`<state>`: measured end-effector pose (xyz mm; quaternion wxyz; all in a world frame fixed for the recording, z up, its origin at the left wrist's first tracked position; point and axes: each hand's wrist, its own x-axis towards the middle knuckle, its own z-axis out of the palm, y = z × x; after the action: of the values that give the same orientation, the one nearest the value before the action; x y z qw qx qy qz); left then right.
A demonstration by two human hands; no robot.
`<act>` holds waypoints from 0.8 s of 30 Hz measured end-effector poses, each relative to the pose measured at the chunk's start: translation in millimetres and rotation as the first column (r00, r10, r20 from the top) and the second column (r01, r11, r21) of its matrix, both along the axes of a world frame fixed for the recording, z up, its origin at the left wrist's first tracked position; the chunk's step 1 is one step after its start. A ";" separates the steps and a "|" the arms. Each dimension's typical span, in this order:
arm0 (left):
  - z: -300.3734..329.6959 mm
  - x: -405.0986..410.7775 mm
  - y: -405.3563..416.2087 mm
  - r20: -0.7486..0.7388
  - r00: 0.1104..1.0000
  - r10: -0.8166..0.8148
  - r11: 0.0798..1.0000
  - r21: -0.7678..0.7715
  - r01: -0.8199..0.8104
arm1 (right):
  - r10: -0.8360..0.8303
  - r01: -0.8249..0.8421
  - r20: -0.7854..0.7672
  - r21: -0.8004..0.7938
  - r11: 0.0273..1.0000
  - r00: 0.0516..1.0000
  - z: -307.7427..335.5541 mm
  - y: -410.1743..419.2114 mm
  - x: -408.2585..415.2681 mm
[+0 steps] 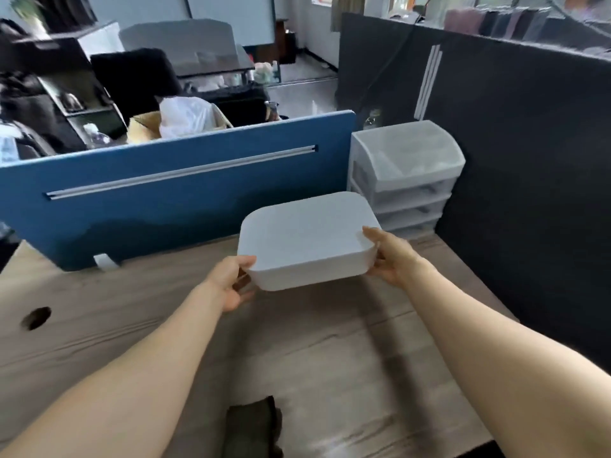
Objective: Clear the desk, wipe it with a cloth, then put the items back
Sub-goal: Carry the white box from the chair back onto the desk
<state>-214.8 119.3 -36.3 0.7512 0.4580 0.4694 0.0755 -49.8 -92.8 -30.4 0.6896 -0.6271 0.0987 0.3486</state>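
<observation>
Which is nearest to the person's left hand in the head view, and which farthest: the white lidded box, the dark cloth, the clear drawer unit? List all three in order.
From the left hand:
1. White lidded box: held, its left end in the fingers.
2. Dark cloth: on the desk's near edge, below the hand.
3. Clear drawer unit: back right corner, beyond the box.

wooden desk [330, 358], dark cloth [253, 424], drawer unit [406, 173]
</observation>
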 end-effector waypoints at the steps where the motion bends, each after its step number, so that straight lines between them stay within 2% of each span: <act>1: -4.1 10.4 5.1 0.011 0.999 0.035 0.999 -0.028 -0.034 | 0.029 -0.028 -0.042 0.016 0.999 0.999 -3.9 9.4 12.5; 4: -16.3 37.9 14.7 0.031 0.994 0.104 0.992 -0.071 -0.102 | 0.105 -0.111 -0.148 -0.034 0.993 0.983 -19.4 26.0 40.8; 8: -37.5 73.6 23.3 0.036 0.986 0.162 0.983 -0.090 -0.158 | 0.082 -0.089 -0.251 -0.016 0.996 0.964 -47.4 43.8 70.9; 16: -80.2 121.6 33.8 -0.013 0.984 0.179 0.983 -0.045 -0.180 | -0.013 0.000 -0.223 -0.059 0.998 0.975 -102.2 64.7 99.7; 24: -99.8 137.4 26.0 -0.088 0.977 0.194 0.981 -0.010 -0.196 | -0.068 0.038 -0.244 -0.127 0.991 0.967 -120.9 72.0 115.3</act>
<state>-77.4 145.3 -136.1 0.7231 0.4057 0.5450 0.1245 65.6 -20.9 -151.4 0.6417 -0.6164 0.2219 0.3988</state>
